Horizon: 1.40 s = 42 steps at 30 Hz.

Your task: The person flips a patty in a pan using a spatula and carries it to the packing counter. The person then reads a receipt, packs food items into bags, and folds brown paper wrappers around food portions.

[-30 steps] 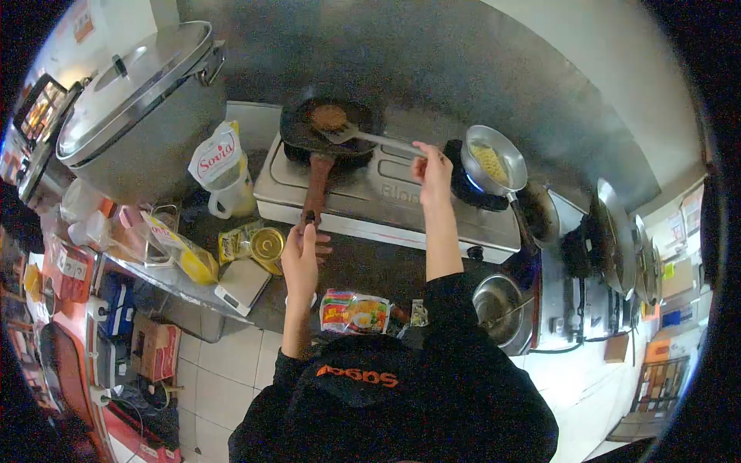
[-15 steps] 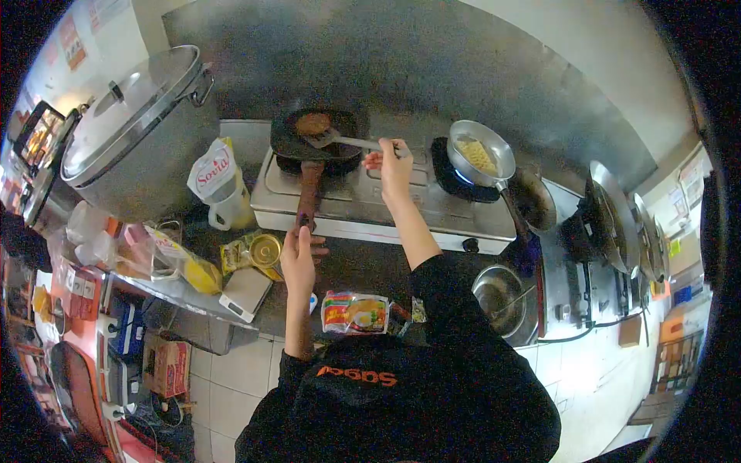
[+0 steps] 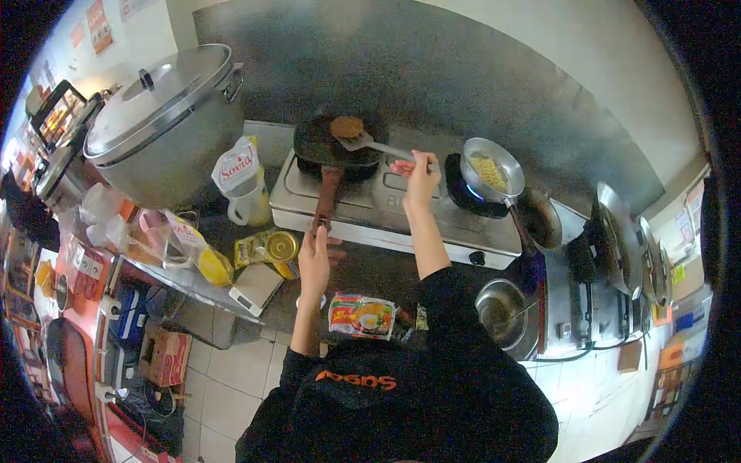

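Note:
My right hand (image 3: 417,181) is closed round the grey handle of a spatula (image 3: 378,147). Its blade reaches under a round brown patty (image 3: 347,126) at the far side of a dark frying pan (image 3: 312,147). Whether the patty is lifted clear of the pan I cannot tell. The pan sits on the stove's left burner, its brown handle (image 3: 328,193) pointing toward me. At the end of that handle is my left hand (image 3: 313,266), fingers stretched and slightly blurred. On the right burner a small metal pan (image 3: 505,163) holds yellow noodles (image 3: 489,173) above a blue flame.
A large lidded pot (image 3: 174,139) stands left of the stove (image 3: 370,202). Near it are a Sovia bag (image 3: 235,166), a jug (image 3: 247,208), a golden can (image 3: 282,247) and a white scale (image 3: 256,289). A noodle packet (image 3: 361,315) and a metal bowl (image 3: 500,309) lie nearer me.
The view has shifted a little. The spatula and patty have moved rightward and farther back within the frying pan. My left hand has stayed by the end of the pan handle.

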### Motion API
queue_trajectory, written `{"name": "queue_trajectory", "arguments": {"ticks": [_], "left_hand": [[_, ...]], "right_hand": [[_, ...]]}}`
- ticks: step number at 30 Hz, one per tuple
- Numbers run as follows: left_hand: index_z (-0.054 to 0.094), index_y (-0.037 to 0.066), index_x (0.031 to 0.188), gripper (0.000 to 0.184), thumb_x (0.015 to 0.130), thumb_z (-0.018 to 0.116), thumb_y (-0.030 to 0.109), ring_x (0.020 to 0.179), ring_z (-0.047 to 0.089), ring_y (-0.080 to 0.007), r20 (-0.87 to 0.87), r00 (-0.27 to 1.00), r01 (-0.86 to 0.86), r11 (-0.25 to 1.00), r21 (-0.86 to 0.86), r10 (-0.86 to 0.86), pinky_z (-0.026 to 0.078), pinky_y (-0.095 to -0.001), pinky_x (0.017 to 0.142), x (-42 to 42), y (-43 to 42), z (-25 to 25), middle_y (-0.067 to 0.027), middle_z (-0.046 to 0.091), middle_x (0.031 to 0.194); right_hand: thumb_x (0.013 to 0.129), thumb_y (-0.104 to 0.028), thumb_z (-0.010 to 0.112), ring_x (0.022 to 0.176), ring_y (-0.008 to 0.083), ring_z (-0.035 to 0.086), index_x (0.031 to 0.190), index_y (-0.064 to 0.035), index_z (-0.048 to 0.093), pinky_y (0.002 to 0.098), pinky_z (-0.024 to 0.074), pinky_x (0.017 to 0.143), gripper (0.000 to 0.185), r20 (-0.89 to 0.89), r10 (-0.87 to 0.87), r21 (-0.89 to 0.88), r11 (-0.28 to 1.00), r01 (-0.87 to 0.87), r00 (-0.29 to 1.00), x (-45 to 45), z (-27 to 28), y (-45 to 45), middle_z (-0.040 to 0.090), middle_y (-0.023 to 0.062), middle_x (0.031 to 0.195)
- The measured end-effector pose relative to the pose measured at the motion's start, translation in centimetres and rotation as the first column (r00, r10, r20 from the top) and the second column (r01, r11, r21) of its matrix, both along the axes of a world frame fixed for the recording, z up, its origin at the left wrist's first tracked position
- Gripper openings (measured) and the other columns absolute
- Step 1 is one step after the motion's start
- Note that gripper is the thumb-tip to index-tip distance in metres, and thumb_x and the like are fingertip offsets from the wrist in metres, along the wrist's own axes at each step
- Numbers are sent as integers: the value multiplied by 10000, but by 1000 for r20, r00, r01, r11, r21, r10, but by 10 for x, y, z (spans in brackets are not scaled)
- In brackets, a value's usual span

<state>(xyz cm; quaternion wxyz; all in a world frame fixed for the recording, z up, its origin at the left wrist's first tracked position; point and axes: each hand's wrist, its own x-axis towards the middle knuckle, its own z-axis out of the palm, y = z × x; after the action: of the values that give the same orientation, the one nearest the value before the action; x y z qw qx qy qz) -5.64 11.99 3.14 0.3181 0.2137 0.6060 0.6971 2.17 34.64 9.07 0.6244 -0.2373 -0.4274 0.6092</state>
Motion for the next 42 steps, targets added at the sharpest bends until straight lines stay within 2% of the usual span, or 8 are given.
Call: {"name": "queue_trajectory", "arguments": {"ticks": [10,15,18,19,22,23,27,42], "left_hand": [[329,1,1367,516,972,465,304,643,636,-150,-3,999,-47,999,15,47,472,-246,519,30,-34,10,-104,643,878],[575,25,1130,322,950,513,285,678,660,-196,-41,996,-88,984,-157,83,502,-306,583,60,-76,-26,-99,666,901],[579,59,1121,274,923,535,243,664,649,-273,-643,743,-470,827,-308,183,504,-369,607,68,-98,-66,-89,670,850],[582,117,1144,288,880,571,232,867,619,-324,-645,751,-506,749,-428,139,487,-432,726,74,-107,-67,-114,646,1010],[569,174,1187,351,851,601,267,1086,523,-315,-966,259,-589,789,-176,-23,438,-454,848,82,-124,-104,-131,545,1226],[544,207,1236,417,837,610,308,1227,398,-322,-943,306,-556,780,-287,-129,368,-517,929,85,-124,-119,-128,402,1381],[528,246,1262,432,857,576,386,1252,378,-312,-952,247,-629,719,-297,-178,337,-621,918,89,-115,-120,-128,366,1413],[521,295,1270,421,872,543,433,1356,278,-317,-920,252,-659,642,-391,-302,202,-724,967,87,-113,-120,-117,315,1459]], "right_hand": [[837,-151,584,562,265,646,844,-13,524,330,544,538,151,3,23,51,998,-23,1000,32,62,-16,623,169,645],[842,-163,571,564,275,640,871,-1,521,350,548,573,172,-3,75,9,997,-75,997,45,35,-10,631,187,653],[855,-174,551,563,279,637,895,11,519,349,547,572,193,10,74,28,997,-74,997,54,25,-11,629,195,659],[859,-178,545,564,278,637,901,16,518,351,550,572,200,18,82,29,996,-83,996,59,24,-12,628,195,661],[866,-184,531,566,275,637,918,29,518,358,559,575,219,8,93,29,995,-93,996,69,26,-15,626,197,671],[866,-183,529,568,274,637,924,33,519,361,563,577,223,-4,93,25,995,-93,996,72,27,-16,626,197,675],[853,-176,539,572,277,640,915,30,518,364,571,578,216,-28,108,9,994,-107,994,84,33,-16,626,201,681],[847,-150,547,523,275,625,899,-16,470,365,550,511,163,-76,138,32,990,-136,987,85,42,-3,594,180,625]]}}
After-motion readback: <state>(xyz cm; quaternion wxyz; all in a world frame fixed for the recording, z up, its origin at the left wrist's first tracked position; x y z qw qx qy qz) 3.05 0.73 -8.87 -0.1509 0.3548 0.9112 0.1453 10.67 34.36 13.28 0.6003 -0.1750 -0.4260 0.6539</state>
